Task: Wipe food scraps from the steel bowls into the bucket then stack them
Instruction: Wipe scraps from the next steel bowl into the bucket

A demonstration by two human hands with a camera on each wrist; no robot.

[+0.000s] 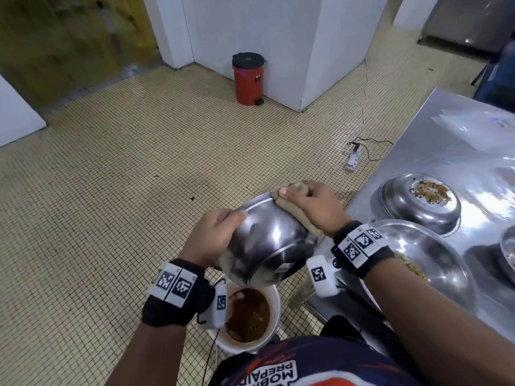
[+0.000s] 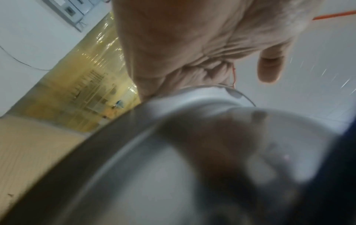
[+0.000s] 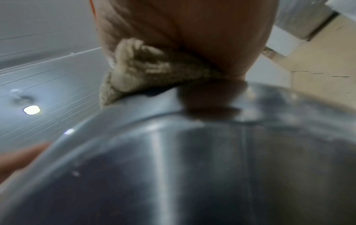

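A steel bowl [image 1: 267, 240] is tipped on its side above the white bucket [image 1: 274, 303], which holds brown food waste. My left hand [image 1: 214, 238] grips the bowl's left rim, thumb on the outside. My right hand [image 1: 306, 204] holds a beige cloth [image 1: 289, 207] bunched over the bowl's far rim. The inside of the bowl is hidden from the head view. In the left wrist view the bowl [image 2: 173, 175] fills the lower frame, blurred. In the right wrist view the cloth [image 3: 146, 71] sits pressed on the bowl [image 3: 192, 167] under my palm.
A steel table [image 1: 446, 135] stands at the right with other bowls [image 1: 419, 200], some carrying food scraps. A red pedal bin [image 1: 249, 78] stands by a white pillar. A power strip [image 1: 354, 158] with cable lies on the tiled floor.
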